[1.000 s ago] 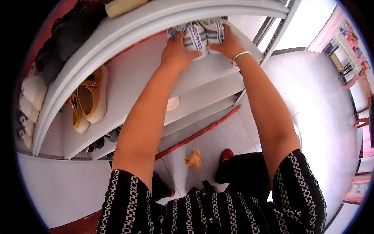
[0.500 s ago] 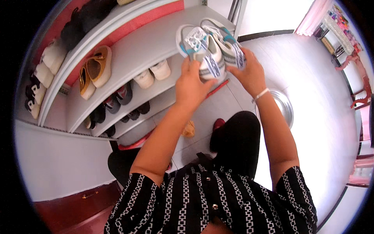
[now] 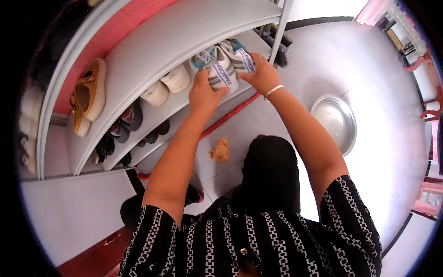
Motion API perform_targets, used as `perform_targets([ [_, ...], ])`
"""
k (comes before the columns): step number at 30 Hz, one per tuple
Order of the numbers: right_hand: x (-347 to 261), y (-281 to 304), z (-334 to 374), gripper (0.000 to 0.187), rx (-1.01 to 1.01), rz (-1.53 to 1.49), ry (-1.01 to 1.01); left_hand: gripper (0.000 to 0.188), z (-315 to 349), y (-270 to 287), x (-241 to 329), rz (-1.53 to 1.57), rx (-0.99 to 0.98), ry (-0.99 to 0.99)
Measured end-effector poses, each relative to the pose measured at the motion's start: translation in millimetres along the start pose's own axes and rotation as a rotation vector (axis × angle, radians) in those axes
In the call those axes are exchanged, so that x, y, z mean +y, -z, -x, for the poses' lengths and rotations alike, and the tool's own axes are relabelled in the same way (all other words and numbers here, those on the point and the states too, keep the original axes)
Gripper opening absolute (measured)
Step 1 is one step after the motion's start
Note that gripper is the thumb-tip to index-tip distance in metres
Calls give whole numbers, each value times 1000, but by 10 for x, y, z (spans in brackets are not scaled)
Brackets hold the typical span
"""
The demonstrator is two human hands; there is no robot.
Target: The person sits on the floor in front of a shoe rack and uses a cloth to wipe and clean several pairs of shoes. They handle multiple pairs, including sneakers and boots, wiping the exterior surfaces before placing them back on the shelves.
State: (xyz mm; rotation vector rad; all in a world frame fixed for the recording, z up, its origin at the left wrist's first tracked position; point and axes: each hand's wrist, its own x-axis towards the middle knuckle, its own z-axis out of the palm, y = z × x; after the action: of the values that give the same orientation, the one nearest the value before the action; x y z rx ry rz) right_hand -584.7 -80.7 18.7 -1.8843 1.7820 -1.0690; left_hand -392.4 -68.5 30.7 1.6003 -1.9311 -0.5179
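Observation:
A pair of white and grey sneakers with teal patches is held side by side, heels toward me, at a middle level of the shoe rack (image 3: pixel 152 60). My left hand (image 3: pixel 206 92) is closed on the left sneaker (image 3: pixel 220 74), thumb along its heel. My right hand (image 3: pixel 262 76), a pale bangle at its wrist, grips the right sneaker (image 3: pixel 241 61) by the outer side and heel. Their toes reach in under the shelf board above. Just left of them stands a pair of white shoes (image 3: pixel 174 79). Whether the soles touch the shelf I cannot tell.
Tan shoes (image 3: pixel 90 94) stand on the upper shelf, dark shoes (image 3: pixel 131 117) lower down. A metal basin (image 3: pixel 339 122) and a crumpled tan cloth (image 3: pixel 219 150) lie on the tiled floor. A red bar (image 3: pixel 233 113) runs along the rack's foot, and a dark brush (image 3: pixel 281 57) stands behind its post.
Both hands have carried the sneakers down and left, from in front of the upper shelf into the level below it, beside the white shoes. The view has shifted slightly.

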Motion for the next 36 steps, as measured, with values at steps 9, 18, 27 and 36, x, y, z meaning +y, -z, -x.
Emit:
perform_targets([
  [9, 386, -1094, -992, 61, -21, -41, -6, 72, -1062, -411, -807, -191, 0, 13],
  [18, 531, -1242, -1255, 67, -138, -46, -74, 72, -1238, -556, -1022, -243, 80, -23],
  [27, 674, -1038, -1186, 72, -82, -56, 24, 60, -920, -496, -931, -242, 121, 30],
  [36, 71, -702, -1249, 20, -589, -141, 287, 33, 155, 187, -744, -213, 74, 261],
])
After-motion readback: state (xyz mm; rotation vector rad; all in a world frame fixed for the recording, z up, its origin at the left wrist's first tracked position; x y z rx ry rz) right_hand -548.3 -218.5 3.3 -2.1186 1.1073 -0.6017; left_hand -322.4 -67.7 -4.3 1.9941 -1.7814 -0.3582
